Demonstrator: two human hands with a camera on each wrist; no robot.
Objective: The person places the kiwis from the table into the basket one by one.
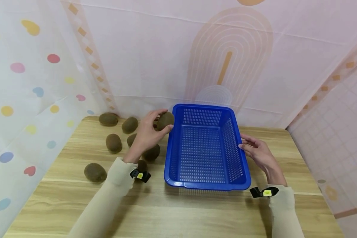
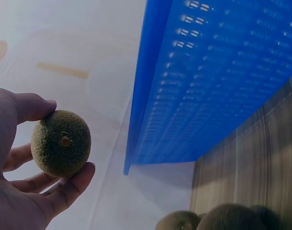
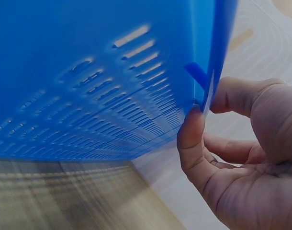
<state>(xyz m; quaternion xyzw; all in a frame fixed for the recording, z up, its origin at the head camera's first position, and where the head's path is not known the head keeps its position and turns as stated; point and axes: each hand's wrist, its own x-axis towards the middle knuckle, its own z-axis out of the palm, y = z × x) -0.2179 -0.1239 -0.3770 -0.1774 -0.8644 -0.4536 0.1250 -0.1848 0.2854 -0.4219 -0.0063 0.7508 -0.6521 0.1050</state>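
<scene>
A brown fuzzy kiwi [image 1: 165, 121] is held between the thumb and fingers of my left hand [image 1: 150, 132], just outside the left rim of a blue plastic basket [image 1: 168, 158]. The left wrist view shows this kiwi [image 2: 61, 143] apart from the basket wall [image 2: 158, 96]. My right hand [image 1: 257, 150] pinches the basket's right rim; in the right wrist view, thumb and fingers [image 3: 191, 143] grip its edge. Nothing lies inside the slotted basket. Beneath and around my left forearm are several more kiwis, some partly hidden by the hand and sleeve.
Loose kiwis lie on the left part of the wooden table [image 1: 196, 215], among them one kiwi [image 1: 95, 172] nearest the left edge and another kiwi [image 1: 108, 119] at the back. A patterned cloth [image 1: 154, 59] hangs behind the table and along both sides.
</scene>
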